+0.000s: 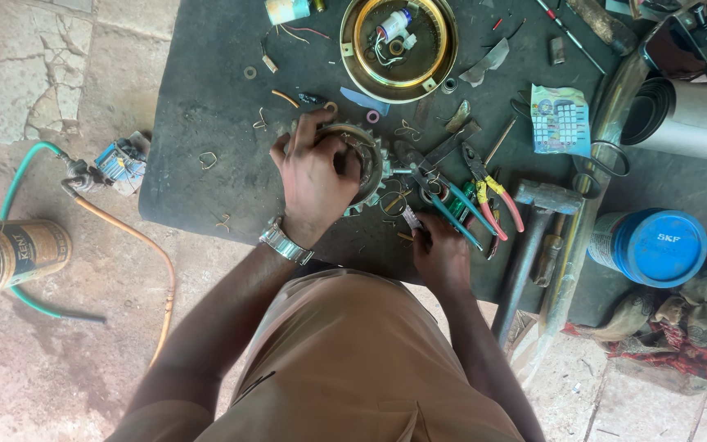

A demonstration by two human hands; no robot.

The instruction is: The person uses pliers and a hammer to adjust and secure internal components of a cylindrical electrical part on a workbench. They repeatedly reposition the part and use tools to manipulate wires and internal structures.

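Left hand (314, 173) clamped over toothed sprocket (367, 164) on dark mat (198, 106), wristwatch (285, 243) on that wrist. Right hand (438, 252) closed on small tool (411, 218) just beside sprocket. Pliers (484, 184), hammer (533, 237), brass dish (398, 45), blue-lidded tin (656, 245) nearby.
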